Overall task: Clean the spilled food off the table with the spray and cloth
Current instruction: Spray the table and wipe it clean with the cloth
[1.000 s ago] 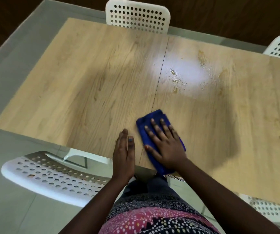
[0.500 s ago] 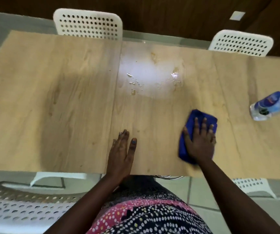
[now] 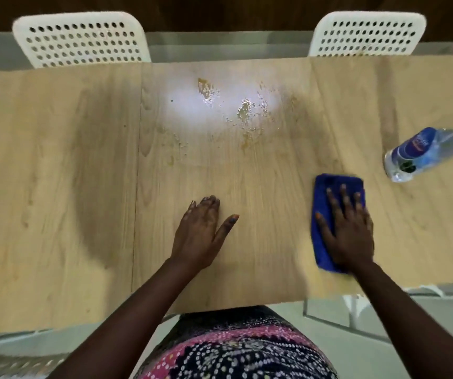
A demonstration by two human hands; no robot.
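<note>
Spilled food (image 3: 243,109), yellowish crumbs and smears, lies in a bright glare patch on the far middle of the wooden table (image 3: 56,165). A folded blue cloth (image 3: 322,198) lies flat near the front right of the table, and my right hand (image 3: 348,228) presses on it with fingers spread. My left hand (image 3: 200,233) rests flat on the bare wood, fingers together and thumb out, holding nothing. A clear bottle with a blue label (image 3: 422,151) stands at the right edge; its top is out of view.
Two white perforated chairs stand at the far side, one on the left (image 3: 80,39) and one on the right (image 3: 367,34). Another white chair (image 3: 15,359) is at the near left. A seam (image 3: 138,160) runs across the tabletop.
My right hand has slid the cloth to the right along the table's near part. The view has swung right, bringing the bottle in. My left hand stays flat on the wood.
</note>
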